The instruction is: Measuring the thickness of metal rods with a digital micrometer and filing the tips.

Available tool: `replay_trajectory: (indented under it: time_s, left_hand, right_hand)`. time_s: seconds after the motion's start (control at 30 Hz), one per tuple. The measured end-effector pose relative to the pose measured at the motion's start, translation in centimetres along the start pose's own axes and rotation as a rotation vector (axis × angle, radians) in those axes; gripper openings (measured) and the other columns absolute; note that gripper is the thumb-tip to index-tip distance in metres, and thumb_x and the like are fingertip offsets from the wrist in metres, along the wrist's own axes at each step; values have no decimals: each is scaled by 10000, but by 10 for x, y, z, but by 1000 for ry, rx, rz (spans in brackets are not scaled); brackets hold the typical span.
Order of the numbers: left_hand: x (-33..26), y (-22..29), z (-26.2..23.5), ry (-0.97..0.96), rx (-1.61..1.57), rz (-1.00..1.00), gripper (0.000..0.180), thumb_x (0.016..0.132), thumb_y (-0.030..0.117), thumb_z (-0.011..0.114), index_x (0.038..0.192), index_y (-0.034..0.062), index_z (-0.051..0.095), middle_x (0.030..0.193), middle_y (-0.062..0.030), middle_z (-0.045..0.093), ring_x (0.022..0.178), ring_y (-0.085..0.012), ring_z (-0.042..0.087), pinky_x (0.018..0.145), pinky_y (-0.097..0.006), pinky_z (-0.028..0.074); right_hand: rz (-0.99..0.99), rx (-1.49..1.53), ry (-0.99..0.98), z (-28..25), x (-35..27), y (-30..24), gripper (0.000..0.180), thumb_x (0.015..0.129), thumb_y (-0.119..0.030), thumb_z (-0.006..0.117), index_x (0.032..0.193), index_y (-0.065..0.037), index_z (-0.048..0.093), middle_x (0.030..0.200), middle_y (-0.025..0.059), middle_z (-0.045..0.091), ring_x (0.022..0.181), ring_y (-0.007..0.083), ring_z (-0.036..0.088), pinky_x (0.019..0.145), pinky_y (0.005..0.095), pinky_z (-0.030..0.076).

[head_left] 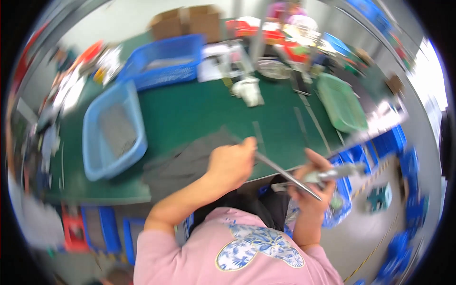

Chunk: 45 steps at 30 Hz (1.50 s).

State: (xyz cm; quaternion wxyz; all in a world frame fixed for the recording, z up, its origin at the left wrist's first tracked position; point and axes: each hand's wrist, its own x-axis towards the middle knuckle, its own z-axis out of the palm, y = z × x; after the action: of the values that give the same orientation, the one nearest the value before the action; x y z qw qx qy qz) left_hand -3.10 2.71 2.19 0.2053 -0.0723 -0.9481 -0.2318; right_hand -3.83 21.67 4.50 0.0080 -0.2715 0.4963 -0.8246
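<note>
My left hand (231,164) is closed around one end of a long thin metal strip (285,174) that runs down to the right. At the strip's lower end my right hand (314,183) grips a grey, pen-like handheld tool (335,173) over the table's front edge. A dark grey flat sheet (190,164) lies on the green table (190,111) just left of my left hand. The picture is motion-blurred, so fine detail is lost.
A light blue tub (114,130) holding grey material sits at left, a darker blue crate (164,61) behind it. A green tray (339,102) lies at right, a white object (249,90) mid-table. Cardboard boxes (187,21) stand at the back. Blue bins (380,145) are under the right edge.
</note>
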Motion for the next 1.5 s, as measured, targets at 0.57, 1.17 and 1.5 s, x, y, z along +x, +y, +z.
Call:
replay_trajectory:
  time_s: [0.57, 1.17, 1.5]
  left_hand:
    - [-43, -36, 24, 77, -96, -290, 109, 759, 80, 534, 807, 1, 476, 559, -162, 566, 524, -349, 581, 471, -454, 442]
    - [-41, -25, -2, 277, -2330, -498, 616, 847, 68, 543, 1380, 40, 234, 1217, -233, 501, 913, -237, 627, 716, -321, 566]
    - [-51, -1, 10, -58, -1832, -420, 122, 852, 60, 602, 913, -24, 538, 875, -168, 623, 720, -183, 646, 656, -270, 571]
  right_hand:
    - [396, -43, 91, -5, -32, 17, 485, 590, 51, 660, 1028, -2, 457, 827, 145, 531, 541, 146, 488, 426, 252, 469]
    - [317, -25, 12, 22, -22, 11, 436, 591, 50, 681, 962, -29, 466, 850, 117, 550, 692, 150, 553, 566, 249, 472]
    - [448, -5, 110, -4, -18, 8, 355, 746, -277, 641, 921, 21, 560, 783, 117, 618, 573, 126, 567, 504, 237, 456]
